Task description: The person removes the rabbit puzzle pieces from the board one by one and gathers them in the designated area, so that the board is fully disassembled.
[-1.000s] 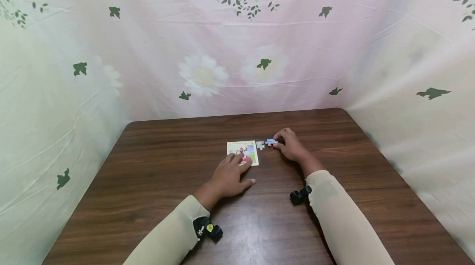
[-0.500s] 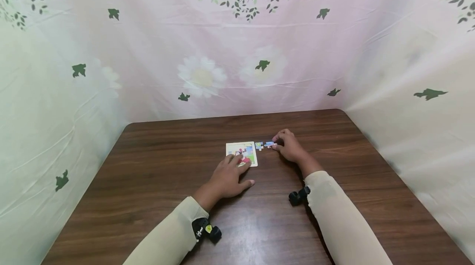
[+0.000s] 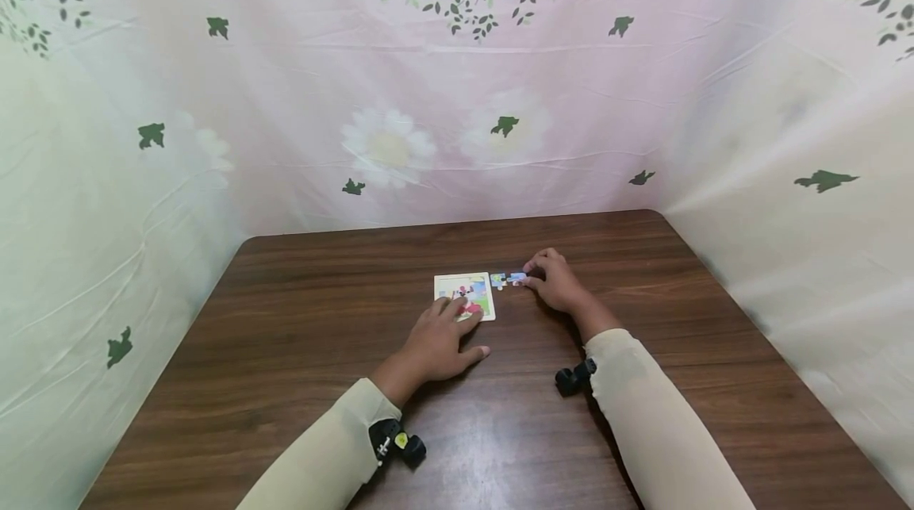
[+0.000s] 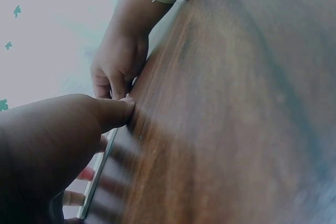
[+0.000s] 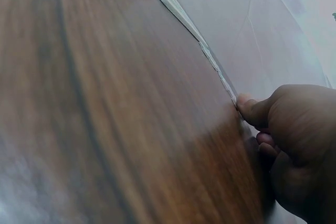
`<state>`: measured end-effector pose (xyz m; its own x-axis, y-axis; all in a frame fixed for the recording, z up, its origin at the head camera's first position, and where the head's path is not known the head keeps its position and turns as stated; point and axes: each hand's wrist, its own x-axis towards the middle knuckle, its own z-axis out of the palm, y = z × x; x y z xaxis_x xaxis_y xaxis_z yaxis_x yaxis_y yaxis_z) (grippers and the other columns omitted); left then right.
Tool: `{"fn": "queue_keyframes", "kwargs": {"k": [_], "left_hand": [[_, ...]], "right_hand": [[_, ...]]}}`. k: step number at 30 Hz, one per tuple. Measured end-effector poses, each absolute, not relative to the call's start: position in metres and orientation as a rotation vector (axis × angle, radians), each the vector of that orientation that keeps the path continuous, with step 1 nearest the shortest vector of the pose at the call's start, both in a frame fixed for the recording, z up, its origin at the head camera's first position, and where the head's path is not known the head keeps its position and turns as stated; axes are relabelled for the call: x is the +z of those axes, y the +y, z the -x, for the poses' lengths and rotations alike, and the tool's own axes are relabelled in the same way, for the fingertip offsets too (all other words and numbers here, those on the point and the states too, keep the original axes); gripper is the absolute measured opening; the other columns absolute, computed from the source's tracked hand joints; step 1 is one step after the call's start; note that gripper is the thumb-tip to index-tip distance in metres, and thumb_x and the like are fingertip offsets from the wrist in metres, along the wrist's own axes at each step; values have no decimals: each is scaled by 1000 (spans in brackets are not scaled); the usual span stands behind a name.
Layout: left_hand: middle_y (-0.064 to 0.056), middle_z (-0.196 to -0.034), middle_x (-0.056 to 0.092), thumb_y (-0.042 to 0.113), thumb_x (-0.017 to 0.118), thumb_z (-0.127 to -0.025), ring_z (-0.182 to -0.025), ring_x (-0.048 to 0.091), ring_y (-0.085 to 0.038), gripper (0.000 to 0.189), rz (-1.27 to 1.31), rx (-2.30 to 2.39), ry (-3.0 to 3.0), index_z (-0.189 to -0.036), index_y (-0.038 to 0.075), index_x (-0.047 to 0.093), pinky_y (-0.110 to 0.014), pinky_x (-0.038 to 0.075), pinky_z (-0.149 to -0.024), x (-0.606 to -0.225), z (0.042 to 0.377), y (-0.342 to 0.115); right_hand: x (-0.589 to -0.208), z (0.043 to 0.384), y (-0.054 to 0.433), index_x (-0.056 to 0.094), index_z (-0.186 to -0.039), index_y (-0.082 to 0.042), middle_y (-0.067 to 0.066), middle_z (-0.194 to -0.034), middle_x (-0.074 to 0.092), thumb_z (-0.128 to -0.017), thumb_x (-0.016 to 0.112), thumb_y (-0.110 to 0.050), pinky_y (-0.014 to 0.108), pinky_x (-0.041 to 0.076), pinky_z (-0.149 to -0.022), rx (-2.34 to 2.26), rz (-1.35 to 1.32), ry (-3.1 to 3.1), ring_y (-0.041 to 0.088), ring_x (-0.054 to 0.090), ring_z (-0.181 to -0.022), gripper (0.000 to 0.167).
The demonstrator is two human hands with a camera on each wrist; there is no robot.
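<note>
A small picture puzzle board (image 3: 444,280) with a white frame and a cartoon figure lies flat on the table. My left hand (image 3: 437,345) rests on its near left part, fingers spread and fairly straight, hiding that corner. Close beside the board's right edge lies a blue-and-yellow puzzle piece (image 3: 497,281). My right hand (image 3: 558,285) pinches a second, bluish puzzle piece (image 3: 515,278) between thumb and fingers, right up against the first. From the right wrist view, the pieces (image 5: 218,67) form a thin line between the board's edge (image 5: 178,11) and my right thumb.
The dark wood-grain table (image 3: 321,320) reaches to a printed cloth backdrop (image 3: 286,137) behind and at both sides. Each sleeve carries a small black wrist camera, the right one (image 3: 574,377) hanging near the table.
The pinched puzzle piece has shifted slightly left and nearer, up to the other piece. The left hand stays on the board, while the head view has tilted a little.
</note>
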<state>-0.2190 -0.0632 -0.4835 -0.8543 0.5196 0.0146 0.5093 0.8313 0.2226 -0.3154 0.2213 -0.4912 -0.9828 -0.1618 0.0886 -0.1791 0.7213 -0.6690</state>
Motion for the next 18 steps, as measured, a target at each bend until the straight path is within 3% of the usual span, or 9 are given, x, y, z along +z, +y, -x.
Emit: {"fn": "queue_keyframes", "kwargs": {"k": [18], "left_hand": [[-10, -176, 39, 65, 59, -106, -162, 34, -42, 69, -844, 347, 2964, -165, 30, 51, -61, 35, -129, -485, 220, -63]], "right_hand": [[-492, 315, 222, 69, -129, -1, 20, -143, 53, -111, 65, -16, 61, 42, -121, 1176, -268, -2856, 42, 49, -141, 25]]}}
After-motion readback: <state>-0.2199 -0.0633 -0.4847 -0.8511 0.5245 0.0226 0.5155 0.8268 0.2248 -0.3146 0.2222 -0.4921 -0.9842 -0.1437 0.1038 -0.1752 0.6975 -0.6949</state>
